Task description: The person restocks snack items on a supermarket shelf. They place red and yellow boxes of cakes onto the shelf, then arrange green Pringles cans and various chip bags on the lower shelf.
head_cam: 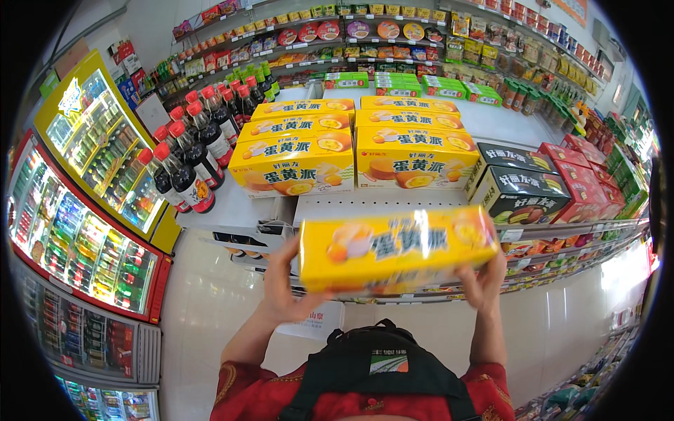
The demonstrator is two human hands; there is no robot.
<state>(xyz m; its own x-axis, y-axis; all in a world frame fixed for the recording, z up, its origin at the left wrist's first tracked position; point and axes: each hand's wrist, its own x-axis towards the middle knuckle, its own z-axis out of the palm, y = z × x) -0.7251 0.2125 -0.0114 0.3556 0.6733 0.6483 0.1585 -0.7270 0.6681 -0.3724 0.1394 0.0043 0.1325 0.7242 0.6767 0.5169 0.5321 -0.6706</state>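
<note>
Both my hands hold a yellow carton of egg yolk pies (395,247) by its two ends, level in front of the shelf's front edge. My left hand (284,289) grips the left end, and my right hand (484,279) grips the right end. The carton is slightly blurred. Beyond it, matching yellow cartons stand on the white shelf top (337,206) in two columns, a left column (292,163) and a right column (416,158), each running several boxes back. A strip of bare perforated shelf lies between the right column and the held carton.
Red-capped bottles of dark liquid (195,152) crowd the left of the shelf. Black pie cartons (524,192) and red cartons (584,181) stand on the right. Green boxes (397,84) line the back. Lit drink fridges (89,226) flank the left aisle. Stocked wall shelves (305,44) rise behind.
</note>
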